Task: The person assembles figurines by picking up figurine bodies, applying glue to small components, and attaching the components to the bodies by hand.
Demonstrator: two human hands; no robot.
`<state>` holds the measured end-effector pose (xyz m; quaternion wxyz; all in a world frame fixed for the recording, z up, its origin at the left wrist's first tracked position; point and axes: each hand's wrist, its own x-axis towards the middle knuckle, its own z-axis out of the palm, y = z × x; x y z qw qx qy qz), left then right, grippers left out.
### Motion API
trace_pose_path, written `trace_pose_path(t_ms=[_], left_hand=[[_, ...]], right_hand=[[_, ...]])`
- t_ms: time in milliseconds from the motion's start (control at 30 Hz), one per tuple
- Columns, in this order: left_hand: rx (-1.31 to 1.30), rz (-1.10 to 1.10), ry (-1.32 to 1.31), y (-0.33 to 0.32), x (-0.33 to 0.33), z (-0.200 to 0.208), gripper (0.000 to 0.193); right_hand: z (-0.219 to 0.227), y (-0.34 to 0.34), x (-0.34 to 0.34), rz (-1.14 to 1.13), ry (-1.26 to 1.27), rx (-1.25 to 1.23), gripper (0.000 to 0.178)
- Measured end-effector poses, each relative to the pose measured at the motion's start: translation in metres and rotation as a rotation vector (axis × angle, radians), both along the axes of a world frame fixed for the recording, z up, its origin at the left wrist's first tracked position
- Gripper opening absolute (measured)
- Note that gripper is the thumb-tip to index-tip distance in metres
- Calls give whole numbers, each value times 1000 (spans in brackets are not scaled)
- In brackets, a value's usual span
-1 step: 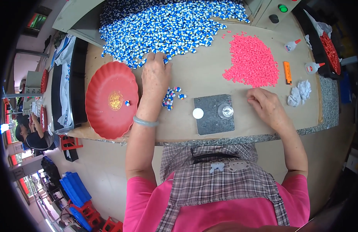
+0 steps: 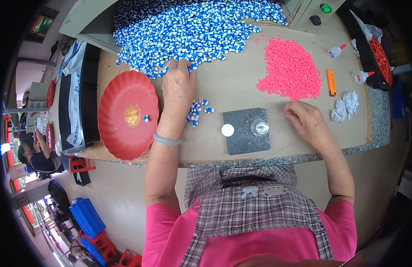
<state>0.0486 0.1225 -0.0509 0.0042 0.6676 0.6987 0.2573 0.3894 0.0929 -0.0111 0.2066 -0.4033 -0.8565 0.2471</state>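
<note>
Toward 11 o'clock from the middle, at the near edge of the blue heap (image 2: 188, 35), with the left hand (image 2: 178, 86): fingers bent and close together, tips turned down and hidden, so impossible to tell whether pinching or only touching. Near 3 o'clock, at the near tip of the pink heap (image 2: 291, 66), with the right hand (image 2: 306, 121): fingers curled, thumb close to them; also impossible to tell whether holding anything.

At 9 o'clock, a plate (image 2: 117, 129) with 1 piece (image 2: 146, 119) inside, probably placed so for a short reach. Between both hands, a slab (image 2: 236, 141) with a disc (image 2: 227, 130) and a clear cup (image 2: 261, 128) on top, seemingly within reach of either. At 2 o'clock, 2 bottles (image 2: 334, 52), perhaps set aside to avoid spilling.

As for the look of the blue heap, at 12 o'clock: many small, rounded pieces, blue and white, lying loosely in every direction; also a small group (image 2: 194, 115) of similar pieces at 5 o'clock from the left hand.
</note>
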Motion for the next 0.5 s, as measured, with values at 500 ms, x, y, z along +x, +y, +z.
trace_pose_path(t_ms=[500], left_hand=[[42, -246, -1121, -63, 36, 20, 21]], right_hand=[[15, -7, -9, -195, 587, -767, 21]])
